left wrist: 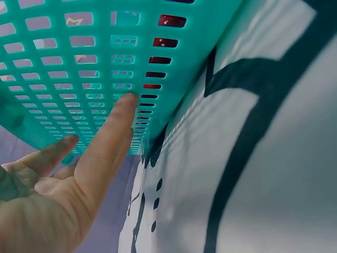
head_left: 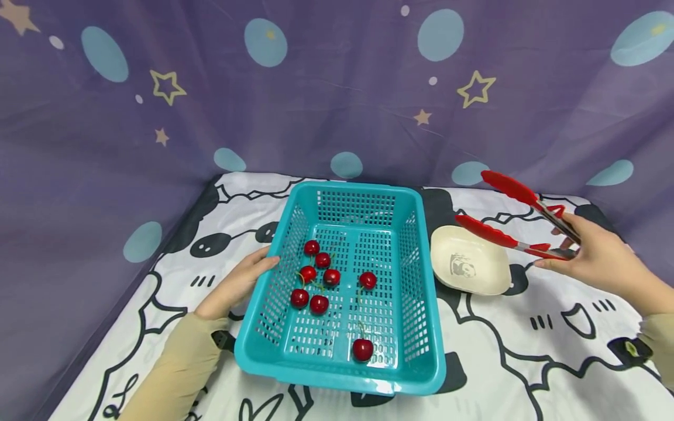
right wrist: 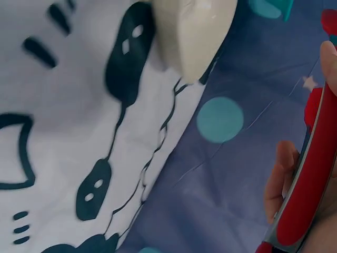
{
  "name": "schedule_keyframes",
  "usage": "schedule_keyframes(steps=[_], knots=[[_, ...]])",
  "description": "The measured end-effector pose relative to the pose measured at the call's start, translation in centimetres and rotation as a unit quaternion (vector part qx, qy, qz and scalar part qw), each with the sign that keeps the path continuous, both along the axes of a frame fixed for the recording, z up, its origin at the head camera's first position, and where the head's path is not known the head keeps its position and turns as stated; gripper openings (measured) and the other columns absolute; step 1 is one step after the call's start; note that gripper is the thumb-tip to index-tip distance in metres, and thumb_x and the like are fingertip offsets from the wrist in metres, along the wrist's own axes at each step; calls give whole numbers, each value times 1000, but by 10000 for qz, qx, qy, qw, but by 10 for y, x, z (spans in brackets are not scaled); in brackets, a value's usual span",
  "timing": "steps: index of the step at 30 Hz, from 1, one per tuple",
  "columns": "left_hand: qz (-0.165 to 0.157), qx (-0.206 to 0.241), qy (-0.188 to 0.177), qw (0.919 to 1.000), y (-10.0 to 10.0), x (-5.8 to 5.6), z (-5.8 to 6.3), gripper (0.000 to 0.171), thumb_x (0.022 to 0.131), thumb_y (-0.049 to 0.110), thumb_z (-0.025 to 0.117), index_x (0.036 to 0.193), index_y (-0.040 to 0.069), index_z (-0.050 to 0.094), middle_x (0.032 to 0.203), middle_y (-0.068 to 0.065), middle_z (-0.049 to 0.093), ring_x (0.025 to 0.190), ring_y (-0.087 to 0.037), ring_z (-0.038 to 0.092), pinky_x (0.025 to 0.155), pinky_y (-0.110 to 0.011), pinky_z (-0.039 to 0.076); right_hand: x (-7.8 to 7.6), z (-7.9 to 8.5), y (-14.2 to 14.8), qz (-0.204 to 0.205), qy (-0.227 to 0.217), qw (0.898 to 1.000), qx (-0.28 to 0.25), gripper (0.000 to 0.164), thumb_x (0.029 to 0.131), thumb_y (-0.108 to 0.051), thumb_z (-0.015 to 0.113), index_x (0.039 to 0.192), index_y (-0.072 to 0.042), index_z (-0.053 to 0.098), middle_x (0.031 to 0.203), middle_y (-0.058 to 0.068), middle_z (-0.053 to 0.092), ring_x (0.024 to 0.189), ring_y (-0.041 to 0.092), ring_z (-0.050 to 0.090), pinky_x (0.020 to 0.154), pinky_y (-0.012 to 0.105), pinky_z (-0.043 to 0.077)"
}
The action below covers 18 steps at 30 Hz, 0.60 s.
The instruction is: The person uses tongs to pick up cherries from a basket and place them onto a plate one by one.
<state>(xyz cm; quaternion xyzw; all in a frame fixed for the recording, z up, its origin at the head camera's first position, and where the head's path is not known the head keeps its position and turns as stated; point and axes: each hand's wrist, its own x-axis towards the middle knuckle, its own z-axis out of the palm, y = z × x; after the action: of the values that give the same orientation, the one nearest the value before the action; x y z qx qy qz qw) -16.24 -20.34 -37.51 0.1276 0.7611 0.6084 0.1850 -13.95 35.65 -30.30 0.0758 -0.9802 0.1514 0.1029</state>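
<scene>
Judged at an early stage, with eight cherries [head_left: 319, 304] in the basket [head_left: 342, 381], none yet in the bowl [head_left: 492, 266] to its right or between parted tongs [head_left: 487, 231] clamped in right hand [head_left: 600, 252] fingers beyond, and left hand [head_left: 239, 285] fingers extended, possibly touching its left side.

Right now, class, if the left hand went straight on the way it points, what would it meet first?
The left hand would likely meet the teal basket first, at its left side; the fingertips overlap its rim, though contact is hard to judge.
</scene>
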Motion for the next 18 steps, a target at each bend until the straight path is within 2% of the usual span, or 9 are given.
schedule_keyframes(steps=[6,11,14,18], knots=[[50,-22,-3,10000,0,-1,1,60,98,25,38,146,-5,16,137,-36,36,111,-44,55,84,-46,55,-3,9,-22,316,99,9994,90,79,58,-32,88,116,4,47,85,18,58,68,25,53,51,27,38],[132,-26,46,9999,0,-2,2,61,98,26,39,146,-4,17,138,-35,35,113,-45,53,85,-46,54,-6,17,-43,664,367,9970,128,80,57,-29,89,118,1,49,85,15,59,67,20,48,50,25,35],[108,6,3,9999,-1,-3,1,60,98,25,39,146,-4,17,139,-35,35,113,-44,53,86,-45,54,-7,22,-58,770,327,9964,159,83,56,-27,89,123,1,48,87,14,60,70,20,48,51,25,36],[64,57,-57,9999,0,-2,0,60,99,25,38,146,-4,16,138,-35,35,112,-43,54,85,-45,55,-9,29,-78,1115,166,9930,360,89,57,-30,88,127,4,45,90,15,62,70,20,51,52,26,39]])
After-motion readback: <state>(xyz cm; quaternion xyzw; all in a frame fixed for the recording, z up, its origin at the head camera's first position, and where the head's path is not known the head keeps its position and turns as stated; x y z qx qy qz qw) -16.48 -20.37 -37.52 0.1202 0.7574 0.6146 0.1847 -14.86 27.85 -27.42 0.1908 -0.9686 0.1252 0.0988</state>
